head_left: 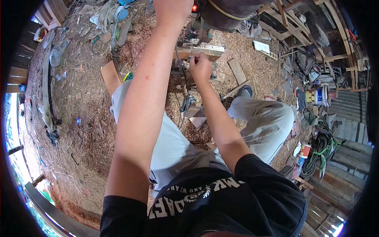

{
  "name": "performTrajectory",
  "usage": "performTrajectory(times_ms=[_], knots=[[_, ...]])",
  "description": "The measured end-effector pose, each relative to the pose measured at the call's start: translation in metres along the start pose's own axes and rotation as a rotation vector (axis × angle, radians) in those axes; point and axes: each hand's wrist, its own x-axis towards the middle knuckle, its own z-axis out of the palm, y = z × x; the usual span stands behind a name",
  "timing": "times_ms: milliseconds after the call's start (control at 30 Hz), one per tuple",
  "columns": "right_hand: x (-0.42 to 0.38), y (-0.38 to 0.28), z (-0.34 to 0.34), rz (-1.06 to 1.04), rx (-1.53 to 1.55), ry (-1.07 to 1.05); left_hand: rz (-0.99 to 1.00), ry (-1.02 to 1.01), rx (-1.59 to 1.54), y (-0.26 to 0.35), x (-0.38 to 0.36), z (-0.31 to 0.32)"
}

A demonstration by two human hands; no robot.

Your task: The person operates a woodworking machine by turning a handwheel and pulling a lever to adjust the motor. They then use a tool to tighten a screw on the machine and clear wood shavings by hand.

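Black printed T-shirt fabric (237, 201) lies nearest us. Our right hand (201, 69) is curled, contents unclear, just beside squared, pale timber (214, 51). Our left hand (172, 10) is cropped; we cannot tell its grip.

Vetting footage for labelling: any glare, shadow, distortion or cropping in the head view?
Head view: fisheye bend with black corners; glare washes out the left-edge opening; shadow darkens the left arm near its sleeve; top edge crops the left hand.
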Motion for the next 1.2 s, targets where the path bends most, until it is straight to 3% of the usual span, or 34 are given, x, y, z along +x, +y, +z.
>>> performTrajectory(times_ms=[233, 333, 500, 567, 633, 733, 833, 967, 1000, 1033, 1100, 1133, 1200], knots=[[0.012, 0.002, -0.007, -0.006, 0.059, 0.143, -0.030, -0.037, 0.031, 0.000, 0.001, -0.002], [0.017, 0.003, -0.010, -0.182, 0.041, -0.015, -0.002, 0.006, -0.017, 0.001, 0.000, -0.001], [0.019, 0.003, -0.010, -0.076, 0.048, 0.108, 0.013, 0.043, -0.034, 0.002, 0.001, -0.003], [0.017, 0.006, -0.008, -0.240, -0.002, 0.004, 0.035, 0.053, -0.032, 0.004, -0.001, -0.005], [0.015, 0.003, -0.008, -0.239, 0.040, -0.079, -0.135, -0.081, -0.075, 0.020, -0.002, -0.015], [0.012, 0.001, -0.007, -0.089, 0.008, 0.130, -0.059, -0.001, 0.000, 0.006, 0.002, -0.009], [0.011, 0.005, -0.003, -0.247, 0.044, -0.013, 0.035, 0.045, -0.043, -0.002, 0.002, -0.006], [0.008, 0.000, -0.007, -0.102, 0.082, 0.152, -0.038, 0.017, -0.046, 0.000, 0.003, -0.011], [0.009, 0.001, -0.009, -0.040, -0.038, 0.086, 0.016, 0.033, -0.042, -0.002, 0.005, -0.011], [0.008, 0.002, -0.008, -0.037, -0.039, 0.085, 0.069, 0.045, -0.041, -0.003, 0.004, -0.010], [0.008, 0.005, -0.007, -0.253, -0.030, -0.054, 0.043, 0.030, -0.057, -0.002, 0.002, -0.009], [0.008, 0.006, -0.004, -0.283, 0.063, -0.009, 0.021, 0.022, -0.067, 0.000, 0.002, -0.010], [0.007, 0.009, -0.008, -0.178, 0.036, 0.048, -0.028, 0.001, -0.059, 0.003, 0.003, -0.012]])
